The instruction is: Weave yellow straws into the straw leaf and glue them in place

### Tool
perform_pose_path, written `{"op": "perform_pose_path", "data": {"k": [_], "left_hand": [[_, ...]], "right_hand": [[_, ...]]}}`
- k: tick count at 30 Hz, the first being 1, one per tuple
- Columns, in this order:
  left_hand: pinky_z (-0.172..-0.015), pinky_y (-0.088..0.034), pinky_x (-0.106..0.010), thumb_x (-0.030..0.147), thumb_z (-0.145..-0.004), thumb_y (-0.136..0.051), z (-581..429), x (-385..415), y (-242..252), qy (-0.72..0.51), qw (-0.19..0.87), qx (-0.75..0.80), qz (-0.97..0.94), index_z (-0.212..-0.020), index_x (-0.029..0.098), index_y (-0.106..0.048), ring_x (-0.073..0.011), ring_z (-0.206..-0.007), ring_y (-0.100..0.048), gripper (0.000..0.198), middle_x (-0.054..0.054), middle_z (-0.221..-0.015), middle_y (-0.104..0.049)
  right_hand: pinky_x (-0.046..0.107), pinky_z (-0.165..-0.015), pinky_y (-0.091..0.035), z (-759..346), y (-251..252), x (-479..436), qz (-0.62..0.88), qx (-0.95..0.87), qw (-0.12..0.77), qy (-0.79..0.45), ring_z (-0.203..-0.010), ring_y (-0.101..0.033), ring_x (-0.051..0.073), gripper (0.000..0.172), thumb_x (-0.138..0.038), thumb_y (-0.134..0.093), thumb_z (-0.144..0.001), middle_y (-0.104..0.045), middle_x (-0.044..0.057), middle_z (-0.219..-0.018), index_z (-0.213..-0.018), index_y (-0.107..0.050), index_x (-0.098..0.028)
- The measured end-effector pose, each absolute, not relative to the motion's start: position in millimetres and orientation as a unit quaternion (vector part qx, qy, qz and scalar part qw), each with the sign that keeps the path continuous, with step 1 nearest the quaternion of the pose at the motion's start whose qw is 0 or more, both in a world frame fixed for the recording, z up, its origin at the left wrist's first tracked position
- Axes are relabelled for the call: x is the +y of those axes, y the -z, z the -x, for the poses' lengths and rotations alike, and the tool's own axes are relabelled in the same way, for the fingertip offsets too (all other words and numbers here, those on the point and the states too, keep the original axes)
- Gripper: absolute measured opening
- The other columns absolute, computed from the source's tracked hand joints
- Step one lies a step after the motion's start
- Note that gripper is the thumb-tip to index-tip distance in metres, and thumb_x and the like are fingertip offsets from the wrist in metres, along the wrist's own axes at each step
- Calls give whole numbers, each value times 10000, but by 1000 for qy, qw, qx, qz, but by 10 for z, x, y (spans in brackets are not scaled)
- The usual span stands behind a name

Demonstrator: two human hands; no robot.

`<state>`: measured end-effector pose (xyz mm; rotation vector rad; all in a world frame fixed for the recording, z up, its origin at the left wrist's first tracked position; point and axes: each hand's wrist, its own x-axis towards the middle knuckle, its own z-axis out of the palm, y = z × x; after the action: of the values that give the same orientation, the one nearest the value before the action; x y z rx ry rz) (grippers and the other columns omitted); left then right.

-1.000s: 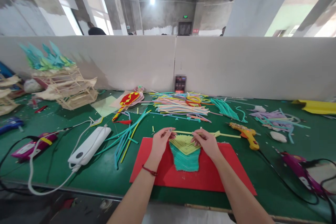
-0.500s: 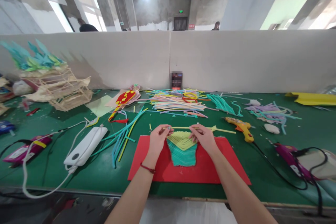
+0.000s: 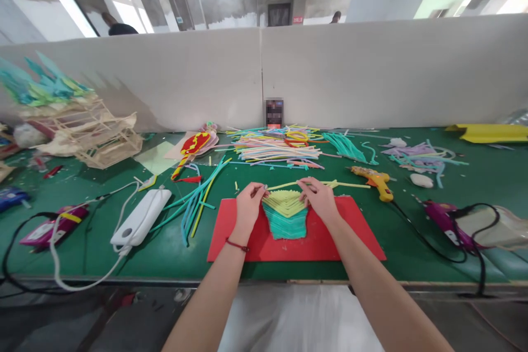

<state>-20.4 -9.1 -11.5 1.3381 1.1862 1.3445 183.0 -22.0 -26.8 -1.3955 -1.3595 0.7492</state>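
Observation:
A layered piece of teal and yellow strips [image 3: 285,214] lies on a red mat [image 3: 350,231] near the table's front edge. My left hand [image 3: 248,204] pinches the left end of a thin yellow strip [image 3: 350,183] at the piece's top left corner. At the top right corner my right hand [image 3: 319,197] presses the same strip down with closed fingers. The strip runs on to the right past my right hand, over the green table [image 3: 412,231].
A yellow glue gun [image 3: 374,180] lies right of the mat, a purple glue gun [image 3: 445,220] farther right. A pile of coloured strips [image 3: 278,151] lies behind the mat. A white power bank [image 3: 140,217] with cable sits left; a wooden model [image 3: 103,137] stands at far left.
The view has tilted up and pulled back a little. Both hands stay at the top corners of the strip piece, holding the yellow strip.

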Motion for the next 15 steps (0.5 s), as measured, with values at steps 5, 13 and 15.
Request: {"op": "perform_pose_path", "data": {"k": [5, 13, 15], "left_hand": [[-638, -525, -293, 486, -734, -638, 225, -55, 132, -532, 436, 480, -544, -718, 191, -603, -185, -654, -667, 297, -20, -649, -679], [-651, -524, -282, 469, -811, -552, 214, -84, 167, -517, 398, 496, -573, -730, 188, -610, -173, -672, -659, 297, -26, -687, -684], [-672, -513, -271, 439, -861, -492, 214, -112, 165, -515, 370, 510, -582, -723, 193, -600, -168, -710, -654, 301, -27, -718, -683]], "right_hand": [[261, -502, -459, -1840, 188, -292, 572, -648, 437, -247, -434, -564, 137, 293, -524, -579, -821, -641, -39, -539, -885, -692, -261], [283, -664, -453, -1728, -29, -579, 594, -687, 414, -63, -823, -615, 189, 273, -404, -535, -897, -678, 57, -886, -778, -727, -251], [260, -559, -427, -1699, -44, -679, 614, -676, 407, 15, -718, -601, 144, 292, -403, -516, -915, -660, 49, -992, -779, -724, -250]]}}
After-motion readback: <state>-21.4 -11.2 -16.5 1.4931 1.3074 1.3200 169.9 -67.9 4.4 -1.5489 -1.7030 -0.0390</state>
